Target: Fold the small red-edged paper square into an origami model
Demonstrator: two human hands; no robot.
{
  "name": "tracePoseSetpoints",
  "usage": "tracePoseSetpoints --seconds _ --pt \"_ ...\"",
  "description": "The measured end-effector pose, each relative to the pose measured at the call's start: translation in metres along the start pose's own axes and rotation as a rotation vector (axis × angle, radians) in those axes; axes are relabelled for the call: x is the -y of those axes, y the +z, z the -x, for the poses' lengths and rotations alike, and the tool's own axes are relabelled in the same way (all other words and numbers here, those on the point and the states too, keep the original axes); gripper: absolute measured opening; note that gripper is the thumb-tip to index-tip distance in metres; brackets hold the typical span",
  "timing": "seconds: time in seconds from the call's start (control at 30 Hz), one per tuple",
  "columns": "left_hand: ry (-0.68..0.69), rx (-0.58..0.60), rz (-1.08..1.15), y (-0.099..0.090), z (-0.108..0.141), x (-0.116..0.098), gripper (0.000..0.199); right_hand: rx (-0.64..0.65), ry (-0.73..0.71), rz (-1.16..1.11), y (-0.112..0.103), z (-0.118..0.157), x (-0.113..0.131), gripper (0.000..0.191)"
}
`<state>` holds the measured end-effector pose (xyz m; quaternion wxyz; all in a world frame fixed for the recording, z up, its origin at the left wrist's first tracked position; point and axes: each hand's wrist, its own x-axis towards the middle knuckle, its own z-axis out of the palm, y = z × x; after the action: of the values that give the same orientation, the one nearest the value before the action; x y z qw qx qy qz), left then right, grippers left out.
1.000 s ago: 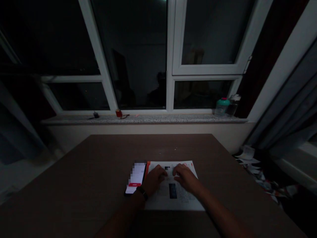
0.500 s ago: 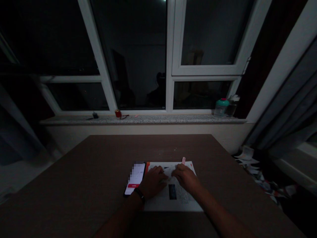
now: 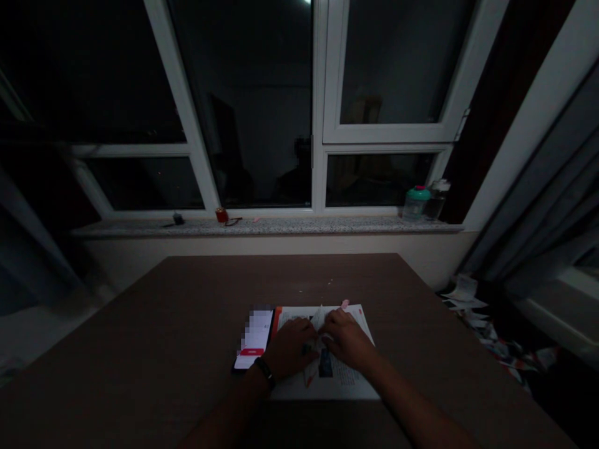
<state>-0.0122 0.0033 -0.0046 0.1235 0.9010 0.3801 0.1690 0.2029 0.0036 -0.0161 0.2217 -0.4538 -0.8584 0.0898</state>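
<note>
A printed booklet (image 3: 346, 386) with an orange strip at its upper left lies on the brown table. Over it my left hand (image 3: 292, 346), a dark band on its wrist, is closed on a small whitish folded paper (image 3: 319, 317). From the other side my right hand (image 3: 345, 337) pinches the same paper, its fingertips close to the left ones. The paper's upper point sticks up between the hands; its lower part is partly hidden. A small pink object (image 3: 345, 304) shows just beyond my right hand. Left of the booklet lies a lit phone (image 3: 255, 337).
The brown table (image 3: 140, 324) reaches to the wall below the window. On the stone sill (image 3: 290, 224) stand a teal-lidded container (image 3: 416, 202), a clear bottle (image 3: 437, 198), a small red item (image 3: 221, 215) and a dark one (image 3: 178, 218). Papers (image 3: 468, 302) are heaped beyond the table's right edge.
The paper has been turned, so a narrow point now stands up between my hands and another part shows below them. My fingertips have come closer together.
</note>
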Motion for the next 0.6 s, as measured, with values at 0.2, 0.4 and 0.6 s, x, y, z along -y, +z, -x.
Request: tracePoseSetpoints --seconds 0.2,0.4,0.6 --pt "-0.002 -0.007 0.024 0.001 0.001 0.000 0.026 -0.089 0.217 0.073 0.006 0.001 -0.010 0.058" --pt "-0.035 -0.041 0.017 0.004 0.001 -0.001 0.024 -0.068 0.242 0.094 0.003 0.001 -0.008 0.023" --pt "-0.073 -0.083 -0.004 0.010 0.001 0.000 0.030 -0.101 0.253 0.081 -0.004 0.001 -0.002 0.020"
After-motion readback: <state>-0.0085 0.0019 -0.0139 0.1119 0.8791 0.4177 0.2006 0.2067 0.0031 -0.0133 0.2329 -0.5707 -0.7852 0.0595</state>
